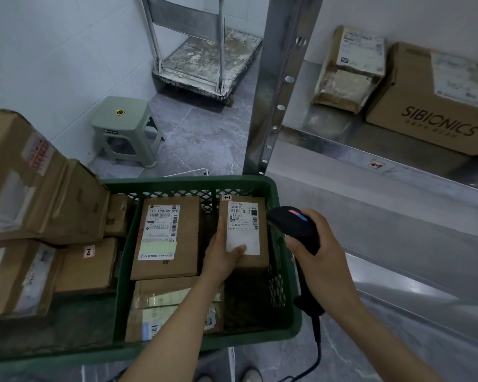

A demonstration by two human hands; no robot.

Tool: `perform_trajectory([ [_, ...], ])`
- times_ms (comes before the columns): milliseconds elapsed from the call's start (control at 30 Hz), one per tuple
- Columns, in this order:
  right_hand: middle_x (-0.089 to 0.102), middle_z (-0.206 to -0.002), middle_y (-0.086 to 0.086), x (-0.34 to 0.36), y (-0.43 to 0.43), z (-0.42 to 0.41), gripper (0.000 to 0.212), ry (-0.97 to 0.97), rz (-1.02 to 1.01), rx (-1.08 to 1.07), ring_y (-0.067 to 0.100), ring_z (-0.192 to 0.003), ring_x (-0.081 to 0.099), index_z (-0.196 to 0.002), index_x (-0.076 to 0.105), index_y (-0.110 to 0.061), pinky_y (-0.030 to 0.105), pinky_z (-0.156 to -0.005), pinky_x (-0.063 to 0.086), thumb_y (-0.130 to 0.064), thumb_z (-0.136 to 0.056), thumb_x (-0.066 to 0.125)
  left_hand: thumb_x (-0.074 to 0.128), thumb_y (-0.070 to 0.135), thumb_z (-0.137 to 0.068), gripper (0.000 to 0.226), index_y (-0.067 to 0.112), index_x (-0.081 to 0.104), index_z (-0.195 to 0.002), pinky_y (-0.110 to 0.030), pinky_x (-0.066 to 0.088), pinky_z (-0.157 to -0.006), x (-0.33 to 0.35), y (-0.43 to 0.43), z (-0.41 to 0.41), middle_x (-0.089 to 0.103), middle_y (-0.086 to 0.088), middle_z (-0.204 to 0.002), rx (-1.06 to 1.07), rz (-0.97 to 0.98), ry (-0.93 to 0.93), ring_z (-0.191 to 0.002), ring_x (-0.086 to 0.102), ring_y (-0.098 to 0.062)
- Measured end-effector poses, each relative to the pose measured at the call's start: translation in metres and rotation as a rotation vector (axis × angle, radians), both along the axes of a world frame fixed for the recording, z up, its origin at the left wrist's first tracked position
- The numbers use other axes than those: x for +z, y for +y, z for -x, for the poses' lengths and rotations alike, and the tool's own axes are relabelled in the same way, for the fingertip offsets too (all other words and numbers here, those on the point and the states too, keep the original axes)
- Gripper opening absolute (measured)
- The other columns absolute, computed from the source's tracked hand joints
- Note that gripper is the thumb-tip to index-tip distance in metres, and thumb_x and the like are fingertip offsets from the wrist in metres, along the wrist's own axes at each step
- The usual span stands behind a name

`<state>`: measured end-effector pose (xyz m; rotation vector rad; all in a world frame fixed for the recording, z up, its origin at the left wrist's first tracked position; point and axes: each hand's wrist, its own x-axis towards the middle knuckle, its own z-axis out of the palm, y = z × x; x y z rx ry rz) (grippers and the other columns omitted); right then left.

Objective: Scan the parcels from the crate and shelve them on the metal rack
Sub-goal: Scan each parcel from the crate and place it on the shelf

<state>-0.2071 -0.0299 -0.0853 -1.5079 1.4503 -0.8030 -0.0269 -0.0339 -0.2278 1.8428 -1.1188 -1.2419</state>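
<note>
A green plastic crate [284, 307] sits in front of me with several cardboard parcels inside. My left hand [222, 257] grips a small brown parcel [244, 230] with a white label at the crate's right side, thumb on the label. My right hand [315, 260] holds a black barcode scanner [293, 224] just right of that parcel, its head pointing at the label. Another labelled parcel [166, 238] lies to the left in the crate. The metal rack [276, 100] stands to the right, with two parcels on its shelf.
On the rack shelf stand a taped parcel [348, 70] and a SIBIONICS box [436, 100]. More boxes [33, 188] are stacked at the left. A green stool [124, 128] and a metal trolley [204, 56] stand on the grey floor beyond.
</note>
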Motion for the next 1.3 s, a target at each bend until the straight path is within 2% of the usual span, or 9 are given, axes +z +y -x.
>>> perform_trajectory([
  [267, 0.053, -0.108, -0.03, 0.016, 0.003, -0.006, 0.045, 0.014, 0.013, -0.016, -0.015, -0.1, 0.051, -0.132, 0.045, -0.03, 0.003, -0.074, 0.044, -0.017, -0.091, 0.061, 0.065, 0.024, -0.089, 0.09, 0.033, 0.001, -0.151, -0.031, 0.035, -0.105, 0.025, 0.008, -0.006, 0.038, 0.004, -0.147, 0.035, 0.032, 0.049, -0.133, 0.039, -0.016],
  [467, 0.056, -0.104, -0.029, 0.043, 0.009, -0.012, 0.044, -0.017, 0.061, -0.035, -0.009, -0.094, 0.055, -0.13, 0.047, -0.03, 0.008, -0.075, 0.048, -0.013, -0.091, 0.062, 0.065, 0.024, -0.089, 0.092, 0.03, -0.001, -0.152, -0.035, 0.032, -0.11, 0.057, 0.01, -0.012, 0.033, 0.0, -0.152, 0.046, 0.024, 0.088, -0.136, 0.035, -0.019],
  [567, 0.055, -0.105, -0.031, 0.058, 0.015, -0.013, 0.045, -0.01, 0.095, -0.038, -0.013, -0.099, 0.054, -0.13, 0.047, -0.028, 0.013, -0.079, 0.051, -0.012, -0.091, 0.062, 0.066, 0.024, -0.089, 0.092, 0.03, -0.001, -0.152, -0.041, 0.031, -0.113, 0.077, 0.014, -0.017, 0.033, 0.0, -0.153, 0.038, 0.055, 0.095, -0.138, 0.034, -0.02],
  [667, 0.053, -0.105, -0.034, 0.073, 0.023, -0.015, 0.045, -0.007, 0.122, -0.052, -0.017, -0.098, 0.052, -0.13, 0.046, -0.029, 0.016, -0.081, 0.052, -0.012, -0.091, 0.061, 0.066, 0.023, -0.089, 0.091, 0.03, 0.0, -0.153, -0.039, 0.032, -0.112, 0.101, 0.02, -0.023, 0.035, 0.001, -0.151, 0.025, 0.094, 0.069, -0.137, 0.036, -0.02],
  [767, 0.054, -0.103, -0.031, 0.092, 0.036, -0.015, 0.044, -0.023, 0.137, -0.074, -0.008, -0.094, 0.057, -0.129, 0.045, -0.032, 0.013, -0.077, 0.049, -0.013, -0.092, 0.06, 0.066, 0.026, -0.089, 0.091, 0.028, 0.002, -0.154, -0.046, 0.031, -0.113, 0.125, 0.03, -0.028, 0.034, -0.001, -0.153, 0.015, 0.114, 0.016, -0.138, 0.034, -0.023],
  [867, 0.053, -0.104, -0.028, 0.11, 0.047, -0.012, 0.045, -0.019, 0.167, -0.088, -0.001, -0.091, 0.056, -0.131, 0.043, -0.029, 0.003, -0.07, 0.044, -0.014, -0.093, 0.059, 0.065, 0.027, -0.09, 0.088, 0.029, 0.003, -0.153, -0.044, 0.031, -0.112, 0.145, 0.04, -0.028, 0.033, 0.001, -0.153, 0.006, 0.139, -0.004, -0.139, 0.033, -0.022],
  [1033, 0.053, -0.1, -0.029, 0.145, 0.074, 0.004, 0.046, -0.014, 0.208, -0.093, -0.018, -0.087, 0.054, -0.134, 0.041, -0.03, 0.001, -0.065, 0.042, -0.016, -0.093, 0.058, 0.066, 0.027, -0.089, 0.083, 0.033, 0.013, -0.151, -0.046, 0.036, -0.109, 0.187, 0.067, -0.015, 0.042, 0.004, -0.147, 0.008, 0.218, 0.018, -0.134, 0.04, -0.019],
  [1167, 0.052, -0.101, -0.03, 0.174, 0.096, 0.027, 0.046, -0.013, 0.278, -0.108, -0.021, -0.09, 0.051, -0.129, 0.043, -0.033, 0.0, -0.067, 0.041, -0.014, -0.092, 0.06, 0.066, 0.028, -0.089, 0.085, 0.029, 0.01, -0.153, -0.049, 0.036, -0.11, 0.218, 0.091, 0.008, 0.042, 0.0, -0.147, -0.001, 0.266, 0.016, -0.134, 0.041, -0.021],
  [1300, 0.059, -0.106, -0.014, 0.201, 0.12, 0.062, 0.043, -0.032, 0.304, -0.114, -0.001, -0.09, 0.058, -0.13, 0.045, -0.033, 0.009, -0.065, 0.042, -0.017, -0.092, 0.06, 0.064, 0.032, -0.09, 0.085, 0.026, 0.008, -0.154, -0.048, 0.035, -0.11, 0.248, 0.114, 0.041, 0.04, -0.001, -0.149, -0.024, 0.303, -0.021, -0.135, 0.04, -0.023],
])
